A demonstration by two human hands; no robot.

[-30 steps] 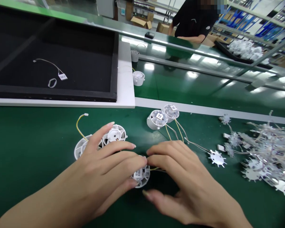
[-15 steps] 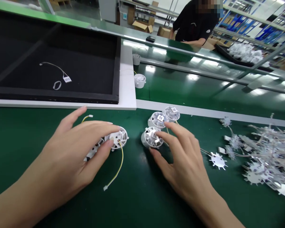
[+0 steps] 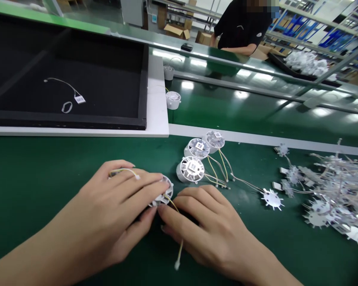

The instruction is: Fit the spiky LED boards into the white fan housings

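Observation:
My left hand [image 3: 116, 210] is closed over a white round spoked housing [image 3: 167, 186] with a yellow-white wire. A second wire with a white plug [image 3: 137, 177] lies across the back of its fingers; the part beneath the palm is mostly hidden. My right hand [image 3: 211, 226] has its fingers curled, with the index fingertip and thumb at the housing's lower right edge. The housing's wire runs behind the right fingers to a white plug [image 3: 177, 265]. Just beyond stand several similar housings, the nearest [image 3: 191, 170] topped by a silver star-shaped plate [image 3: 193, 165] with a square label.
At right lies a tangled pile of silver star-shaped plates with wires [image 3: 340, 194]; one loose plate [image 3: 272, 199] lies nearer. A black tray [image 3: 107, 87] stands at upper left. Two housings [image 3: 173, 100] sit beyond the white board. Another person [image 3: 241, 28] works at the back.
My right hand has left the nearest standing housing and moved left and down to the one at my left hand. That left housing has shifted right and slightly nearer. The plate on the standing housing now shows uncovered.

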